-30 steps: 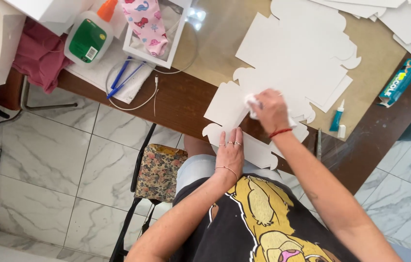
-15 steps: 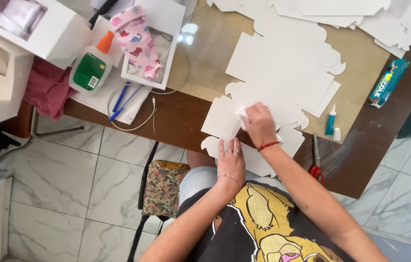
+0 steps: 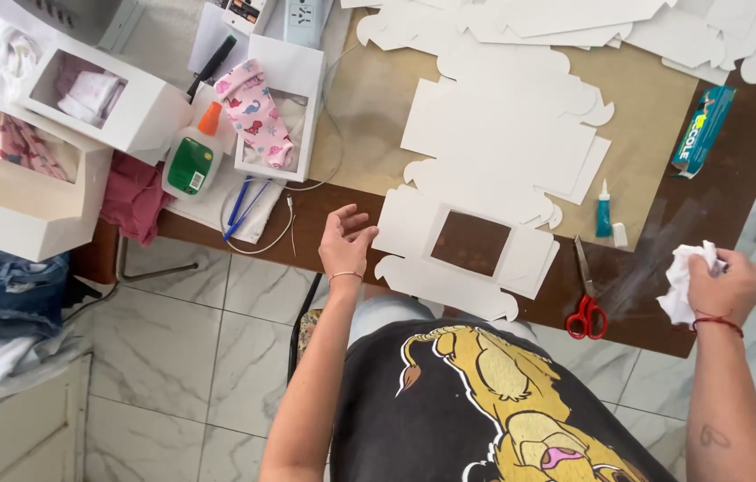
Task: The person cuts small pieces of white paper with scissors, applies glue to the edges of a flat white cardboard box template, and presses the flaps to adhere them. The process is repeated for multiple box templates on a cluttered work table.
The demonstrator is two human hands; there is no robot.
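Note:
A flat white cardboard box blank [image 3: 413, 241] with a square window cut-out lies at the near edge of the brown table [image 3: 351, 210]. My left hand [image 3: 345, 239] rests open on the table, fingertips touching the blank's left edge. My right hand [image 3: 719, 286] is far to the right, past the table corner, closed around a crumpled white tissue [image 3: 683, 281]. More white blanks [image 3: 503, 134] lie stacked beyond the windowed one.
Red-handled scissors [image 3: 585, 308] and a small glue tube [image 3: 604, 210] lie right of the blank, a teal box [image 3: 702, 129] further back. At left are a glue bottle [image 3: 192, 161], blue pens [image 3: 239, 205], white window boxes [image 3: 101, 98] with clothing, and patterned fabric [image 3: 254, 112].
My right hand lifted off the blank with the tissue and swung right, off the table corner. My left hand moved from the blank's near edge to its left side. The camera view shifted.

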